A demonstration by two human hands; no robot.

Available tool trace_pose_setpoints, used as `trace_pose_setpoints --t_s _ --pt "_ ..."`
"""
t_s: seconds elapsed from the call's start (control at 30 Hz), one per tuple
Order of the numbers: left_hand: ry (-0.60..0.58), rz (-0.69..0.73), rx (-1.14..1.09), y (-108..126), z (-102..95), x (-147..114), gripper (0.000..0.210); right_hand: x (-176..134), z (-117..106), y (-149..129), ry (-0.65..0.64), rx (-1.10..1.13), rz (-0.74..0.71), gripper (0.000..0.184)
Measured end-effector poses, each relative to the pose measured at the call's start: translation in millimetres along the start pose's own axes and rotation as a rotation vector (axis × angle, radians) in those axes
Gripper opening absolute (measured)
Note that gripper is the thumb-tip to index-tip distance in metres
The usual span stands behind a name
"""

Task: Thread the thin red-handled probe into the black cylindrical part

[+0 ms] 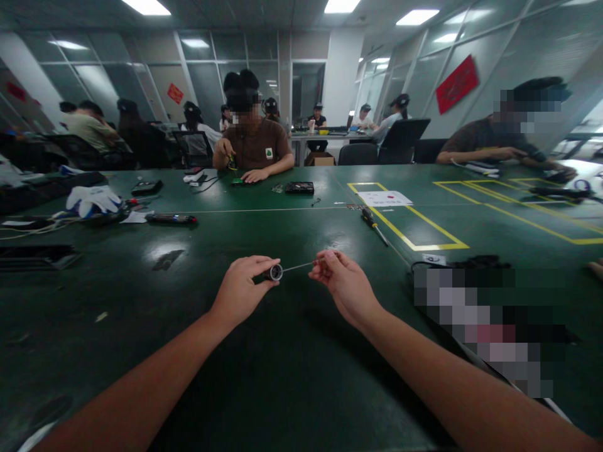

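My left hand (pixel 242 285) pinches a short dark cylinder with a silver rim (pixel 276 272) between thumb and fingers, its round end turned toward the right. A thin metal rod (pixel 299 267) spans the gap between this cylinder and my right hand (pixel 346 282). The fingers of my right hand are closed around the rod's other end, and whatever handle it has is hidden in them. The rod's left tip is at the cylinder's rim; I cannot tell whether it goes inside. Both hands are above the green table (pixel 264 376).
A yellow-and-black screwdriver (pixel 374 226) lies beyond my right hand, near a paper sheet (pixel 385 198) and yellow tape outlines. White gloves (pixel 93 199) and a dark pen-like tool (pixel 170 218) lie at left. A person (pixel 257 141) works opposite with a green circuit board (pixel 241 181).
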State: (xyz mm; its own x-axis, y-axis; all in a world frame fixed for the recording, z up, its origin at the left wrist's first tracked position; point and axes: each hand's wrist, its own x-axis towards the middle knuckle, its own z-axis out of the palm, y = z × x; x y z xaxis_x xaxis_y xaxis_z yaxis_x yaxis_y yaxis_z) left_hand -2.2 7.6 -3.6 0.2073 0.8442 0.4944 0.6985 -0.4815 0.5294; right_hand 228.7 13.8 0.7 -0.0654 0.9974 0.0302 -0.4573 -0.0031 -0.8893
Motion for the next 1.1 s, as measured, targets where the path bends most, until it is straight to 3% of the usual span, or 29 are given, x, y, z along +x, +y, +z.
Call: trace_pose_setpoints --t_s 0.5,0.9,1.1 --pt "0.015 -0.006 0.029 3 -1.7 0 0.042 -8 5 0 -0.068 -0.278 -0.150 0.026" --pt "0.044 -0.009 0.051 7 -3.0 0 0.039 -14 7 -3 -0.118 -0.372 -0.239 0.017" --pt "0.050 -0.019 0.048 5 -2.2 0 0.039 -17 8 -6 -0.212 -0.441 -0.250 0.015"
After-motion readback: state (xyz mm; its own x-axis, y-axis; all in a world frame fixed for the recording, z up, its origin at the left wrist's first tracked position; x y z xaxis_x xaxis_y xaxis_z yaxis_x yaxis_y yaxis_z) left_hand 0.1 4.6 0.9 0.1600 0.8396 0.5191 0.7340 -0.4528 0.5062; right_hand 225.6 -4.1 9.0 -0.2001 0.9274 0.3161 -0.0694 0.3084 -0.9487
